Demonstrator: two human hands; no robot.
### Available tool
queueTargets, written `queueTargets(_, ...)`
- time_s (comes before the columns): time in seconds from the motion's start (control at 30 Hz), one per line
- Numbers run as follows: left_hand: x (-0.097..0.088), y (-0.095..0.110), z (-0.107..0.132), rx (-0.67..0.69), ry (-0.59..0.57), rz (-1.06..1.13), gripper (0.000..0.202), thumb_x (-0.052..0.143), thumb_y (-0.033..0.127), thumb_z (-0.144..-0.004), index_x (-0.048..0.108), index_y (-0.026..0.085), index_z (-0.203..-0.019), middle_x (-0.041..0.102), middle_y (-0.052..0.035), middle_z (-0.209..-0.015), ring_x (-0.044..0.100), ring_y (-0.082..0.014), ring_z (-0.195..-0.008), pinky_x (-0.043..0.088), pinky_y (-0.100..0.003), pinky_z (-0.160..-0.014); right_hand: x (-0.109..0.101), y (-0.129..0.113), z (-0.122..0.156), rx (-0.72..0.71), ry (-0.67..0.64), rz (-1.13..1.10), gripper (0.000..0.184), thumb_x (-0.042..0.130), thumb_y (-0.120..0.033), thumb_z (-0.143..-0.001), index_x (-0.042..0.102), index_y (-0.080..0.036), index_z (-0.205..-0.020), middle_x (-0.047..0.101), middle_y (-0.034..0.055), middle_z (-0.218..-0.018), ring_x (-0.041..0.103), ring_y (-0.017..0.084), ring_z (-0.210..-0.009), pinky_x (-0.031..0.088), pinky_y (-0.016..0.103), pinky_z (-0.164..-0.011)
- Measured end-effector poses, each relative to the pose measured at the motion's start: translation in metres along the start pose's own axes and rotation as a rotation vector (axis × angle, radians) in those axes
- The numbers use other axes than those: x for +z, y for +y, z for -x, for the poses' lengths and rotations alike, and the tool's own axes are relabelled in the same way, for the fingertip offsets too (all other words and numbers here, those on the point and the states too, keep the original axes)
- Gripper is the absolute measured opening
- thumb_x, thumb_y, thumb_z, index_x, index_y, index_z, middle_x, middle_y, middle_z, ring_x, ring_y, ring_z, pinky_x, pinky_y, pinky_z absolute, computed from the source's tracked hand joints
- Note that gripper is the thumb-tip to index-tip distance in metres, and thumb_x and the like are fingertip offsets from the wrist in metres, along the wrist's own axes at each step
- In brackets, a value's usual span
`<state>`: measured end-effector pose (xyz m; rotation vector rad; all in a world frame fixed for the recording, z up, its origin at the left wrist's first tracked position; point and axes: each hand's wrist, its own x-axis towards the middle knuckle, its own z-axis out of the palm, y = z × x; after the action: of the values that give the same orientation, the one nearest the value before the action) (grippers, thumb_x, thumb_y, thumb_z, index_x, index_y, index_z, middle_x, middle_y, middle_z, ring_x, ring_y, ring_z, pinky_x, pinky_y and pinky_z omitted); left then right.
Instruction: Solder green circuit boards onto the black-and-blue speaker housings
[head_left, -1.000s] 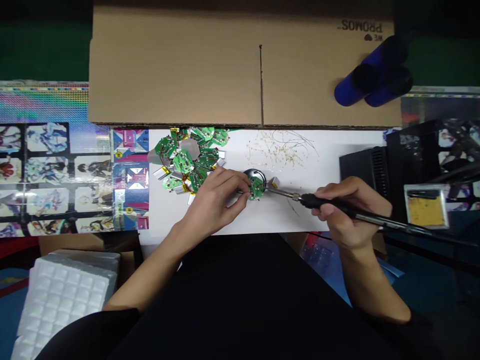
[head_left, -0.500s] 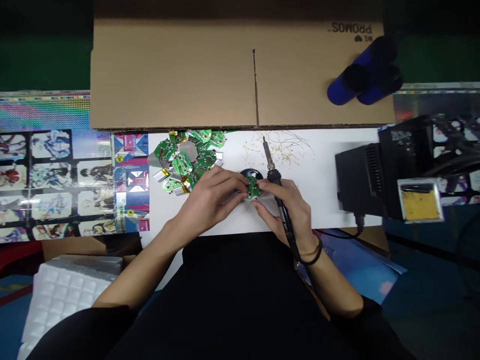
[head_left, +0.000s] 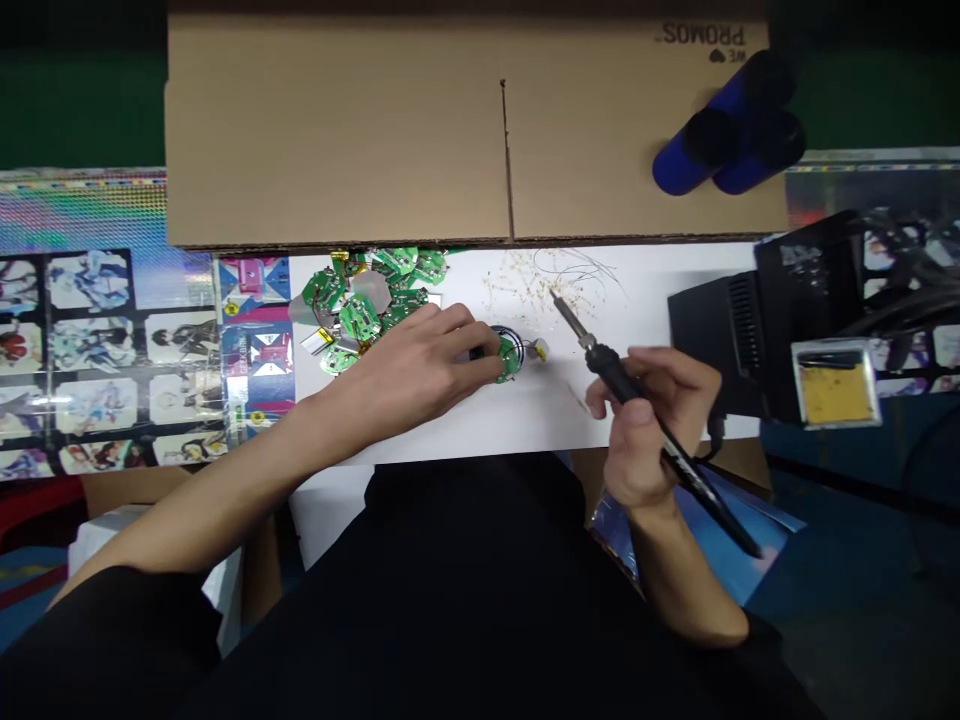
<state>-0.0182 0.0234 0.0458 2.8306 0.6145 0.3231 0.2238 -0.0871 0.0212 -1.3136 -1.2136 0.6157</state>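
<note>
My right hand [head_left: 654,420] is closed round a black soldering iron [head_left: 619,378], its metal tip pointing up and left over the white work surface [head_left: 559,415]. In front of my body, my left hand [head_left: 442,365] has its fingers bent over the left edge of a small round green circuit board [head_left: 511,360], gripping it. A dark ring with a pale rim lies at the board's upper side. Just right of the board is a small yellow-and-silver piece [head_left: 538,350]. Beyond my left hand lies a pile of green circuit boards [head_left: 361,318] with wires and silver battery packs.
A large cardboard box [head_left: 337,140] spans the back, with blue cylinders [head_left: 694,155] on it. At right stand a black soldering station [head_left: 712,345] and a yellow sponge in a tray [head_left: 836,390]. Thin wires [head_left: 574,268] and small scraps lie near the box. Printed sheets [head_left: 97,350] lie left.
My right hand has left the board and moved right, now holding the soldering iron out with its tip up-left. My left hand stays at the board, which has turned.
</note>
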Motion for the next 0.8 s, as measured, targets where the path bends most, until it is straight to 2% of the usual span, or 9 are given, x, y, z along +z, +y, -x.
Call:
queueTargets(0.1,-0.003,-0.001,-0.002,0.013,-0.038,-0.017,0.022,0.053,0.016,-0.111,0.074,0.020,-0.110,0.076,-0.0098,-0.119,0.063,-0.0260,-0.106,0.044,-0.038,-0.083,-0.016,-0.007,0.012,-0.036,-0.027,0.019,0.015,0.070,-0.033,-0.098,0.071,-0.025,-0.110,0.066,0.0009,-0.081,0.062,0.015,-0.056,0.049,0.029,-0.045)
queueTargets(0.27,-0.009,-0.002,-0.003,0.029,-0.077,-0.044,0.023,0.052,0.017,-0.111,0.074,0.020,-0.111,0.076,-0.0096,-0.120,0.063,-0.0256,-0.105,0.044,-0.038,-0.082,-0.030,-0.008,0.034,-0.077,-0.170,0.088,0.022,0.072,-0.020,-0.091,0.072,-0.023,-0.113,0.076,0.0053,-0.087,0.072,0.020,-0.065,0.059,0.032,-0.049)
queueTargets(0.47,-0.011,-0.002,-0.005,0.060,-0.083,-0.089,0.023,0.050,0.015,-0.111,0.073,0.021,-0.114,0.076,-0.0085,-0.121,0.063,-0.0265,-0.106,0.043,-0.038,-0.081,-0.025,-0.005,0.035,-0.085,-0.224,0.138,0.022,0.071,-0.018,-0.089,0.073,-0.022,-0.111,0.078,0.0059,-0.088,0.077,0.021,-0.072,0.064,0.032,-0.056)
queueTargets(0.8,-0.012,-0.003,-0.008,0.083,-0.094,-0.099,0.020,0.054,0.013,-0.109,0.072,0.021,-0.113,0.076,-0.0088,-0.119,0.064,-0.0261,-0.105,0.043,-0.038,-0.081,-0.026,-0.007,0.034,-0.051,-0.237,0.165,0.021,0.072,-0.018,-0.088,0.073,-0.021,-0.109,0.079,0.0058,-0.088,0.078,0.020,-0.071,0.063,0.029,-0.054)
